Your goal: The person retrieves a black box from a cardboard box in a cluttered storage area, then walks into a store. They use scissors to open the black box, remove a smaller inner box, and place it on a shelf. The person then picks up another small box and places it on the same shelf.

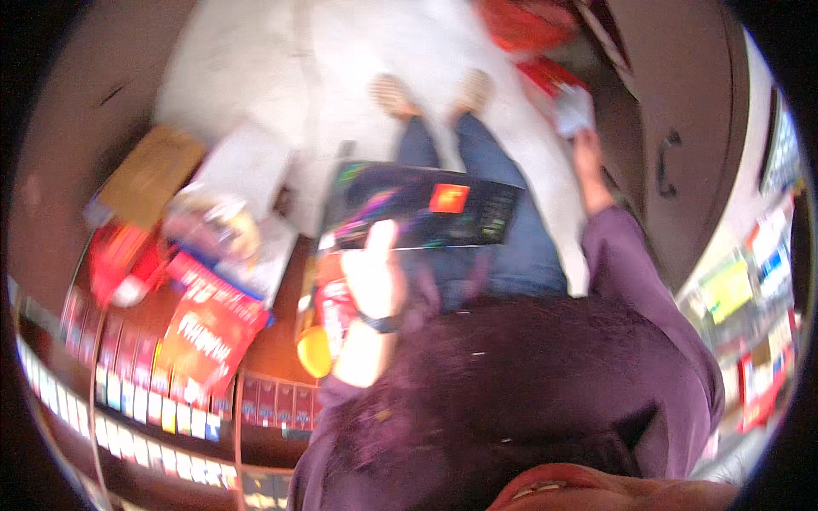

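My left hand point(375, 271) is closed on a flat black box point(409, 204) with coloured streaks and an orange square, its thumb lying over the face. The box is tilted above my legs. On the far right my right arm stretches forward and down, and my right hand point(586, 152) is closed on a red-and-white packet point(573, 111) at the cabinet opening. Blur smears its fingers. Just left of my left hand are a yellow round thing point(314, 351) and a red package point(334, 300), partly covered by the hand.
On the left counter lie a brown carton point(153, 175), a red bag point(211, 336) and clear-wrapped goods point(213, 226). Below it, shelves hold rows of small packs point(158, 409). A brown cabinet door with a handle point(669, 162) stands right; red bags point(528, 24) lie far right.
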Demonstrator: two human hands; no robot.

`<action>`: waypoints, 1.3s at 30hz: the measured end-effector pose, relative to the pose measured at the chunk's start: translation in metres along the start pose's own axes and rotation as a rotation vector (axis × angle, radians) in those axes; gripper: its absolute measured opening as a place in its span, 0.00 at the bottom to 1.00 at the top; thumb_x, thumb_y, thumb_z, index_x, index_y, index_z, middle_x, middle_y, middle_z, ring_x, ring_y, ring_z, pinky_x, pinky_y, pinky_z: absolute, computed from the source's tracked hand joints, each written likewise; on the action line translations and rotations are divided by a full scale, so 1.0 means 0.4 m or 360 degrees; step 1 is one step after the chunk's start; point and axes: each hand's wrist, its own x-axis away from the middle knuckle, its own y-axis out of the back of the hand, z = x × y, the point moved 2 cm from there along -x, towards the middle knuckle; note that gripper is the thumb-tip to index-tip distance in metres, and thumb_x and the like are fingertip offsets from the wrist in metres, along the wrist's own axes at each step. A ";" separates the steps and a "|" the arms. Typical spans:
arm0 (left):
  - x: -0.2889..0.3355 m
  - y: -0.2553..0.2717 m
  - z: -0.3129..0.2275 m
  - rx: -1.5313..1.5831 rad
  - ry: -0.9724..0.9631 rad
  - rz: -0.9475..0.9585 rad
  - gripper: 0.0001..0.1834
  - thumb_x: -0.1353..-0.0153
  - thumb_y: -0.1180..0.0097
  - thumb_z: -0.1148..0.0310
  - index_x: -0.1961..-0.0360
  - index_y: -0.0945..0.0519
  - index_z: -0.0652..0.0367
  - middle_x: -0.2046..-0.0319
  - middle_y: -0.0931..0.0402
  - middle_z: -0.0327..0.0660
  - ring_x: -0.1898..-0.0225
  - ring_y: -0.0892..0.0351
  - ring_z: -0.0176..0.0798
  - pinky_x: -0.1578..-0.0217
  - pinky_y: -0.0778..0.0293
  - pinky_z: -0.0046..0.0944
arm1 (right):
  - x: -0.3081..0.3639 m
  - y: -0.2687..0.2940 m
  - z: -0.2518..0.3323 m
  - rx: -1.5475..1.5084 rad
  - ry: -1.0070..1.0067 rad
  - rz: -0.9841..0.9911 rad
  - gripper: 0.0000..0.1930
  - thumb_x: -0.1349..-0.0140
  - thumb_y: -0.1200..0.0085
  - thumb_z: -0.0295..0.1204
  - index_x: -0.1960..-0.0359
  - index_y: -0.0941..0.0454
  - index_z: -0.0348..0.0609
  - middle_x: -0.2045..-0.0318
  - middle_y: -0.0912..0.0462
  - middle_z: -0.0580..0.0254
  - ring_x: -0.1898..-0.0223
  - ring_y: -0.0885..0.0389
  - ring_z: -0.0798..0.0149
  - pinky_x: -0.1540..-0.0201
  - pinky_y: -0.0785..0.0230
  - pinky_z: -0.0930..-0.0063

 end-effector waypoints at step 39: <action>0.153 0.460 -0.497 0.0819 -0.1289 0.0639 0.15 0.41 0.35 0.61 0.65 0.21 0.64 0.69 0.21 0.37 0.67 0.22 0.28 0.64 0.24 0.31 | 0.347 0.414 1.372 -0.0406 0.1824 0.0972 0.22 0.26 0.59 0.42 0.70 0.21 0.36 0.74 0.23 0.73 0.71 0.32 0.79 0.67 0.36 0.78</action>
